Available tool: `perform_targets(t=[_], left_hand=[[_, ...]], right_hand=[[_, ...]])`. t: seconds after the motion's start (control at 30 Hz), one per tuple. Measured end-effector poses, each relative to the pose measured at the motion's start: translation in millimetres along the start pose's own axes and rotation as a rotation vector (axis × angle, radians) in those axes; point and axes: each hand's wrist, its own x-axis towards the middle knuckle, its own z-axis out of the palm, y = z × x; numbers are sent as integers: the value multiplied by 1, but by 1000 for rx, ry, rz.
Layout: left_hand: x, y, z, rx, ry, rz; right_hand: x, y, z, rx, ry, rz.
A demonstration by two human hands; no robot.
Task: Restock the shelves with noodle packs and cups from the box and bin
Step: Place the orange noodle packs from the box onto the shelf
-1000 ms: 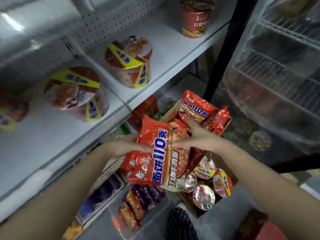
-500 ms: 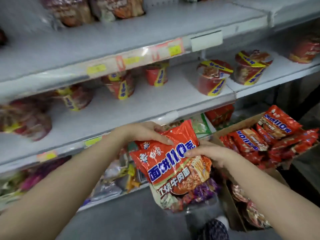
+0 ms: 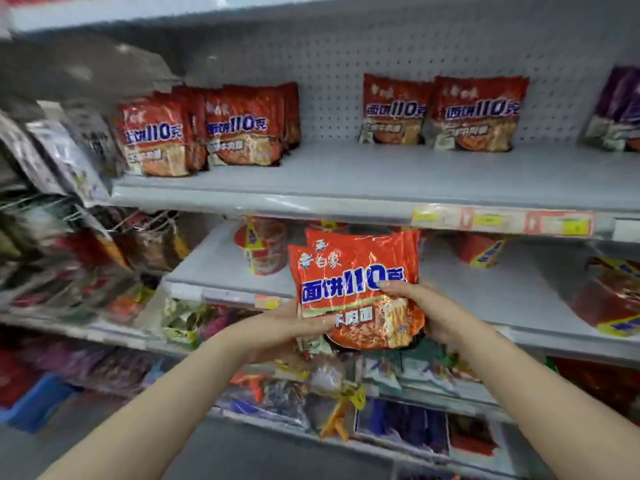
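I hold a small stack of orange-red noodle packs (image 3: 349, 268) upright in front of the middle shelf (image 3: 221, 271). My left hand (image 3: 277, 329) grips the stack's lower left edge from below. My right hand (image 3: 420, 311) clasps its right side, fingers across the front. On the upper shelf (image 3: 363, 174) stand matching packs: a group on the left (image 3: 204, 129) and two on the right (image 3: 446, 112), with a gap between them. Red noodle cups (image 3: 263, 244) sit on the middle shelf behind the stack. The box and bin are out of view.
A purple pack (image 3: 620, 109) stands at the upper shelf's far right. More cups (image 3: 613, 296) sit on the middle shelf to the right. Hanging bags (image 3: 62, 161) crowd the left side. Lower shelves (image 3: 398, 403) hold mixed snack packets. Price labels (image 3: 502, 220) run along the shelf edge.
My view has swung up from the box to the shelves. Both hands have lifted the noodle packs up to the middle shelf level and turned them upright.
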Motion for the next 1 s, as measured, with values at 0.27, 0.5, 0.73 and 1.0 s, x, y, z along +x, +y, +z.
perform_targets(t=[0.27, 0.5, 0.73, 1.0], left_hand=[[-11, 31, -47, -9, 333, 198], [-22, 53, -98, 34, 554, 246], [-25, 84, -154, 233, 785, 338], [6, 131, -248, 441, 935, 393]], right_hand=[[49, -69, 37, -130, -332, -92], [75, -98, 59, -468, -526, -266], [115, -151, 100, -434, -375, -512], [175, -225, 130, -648, -196, -628]])
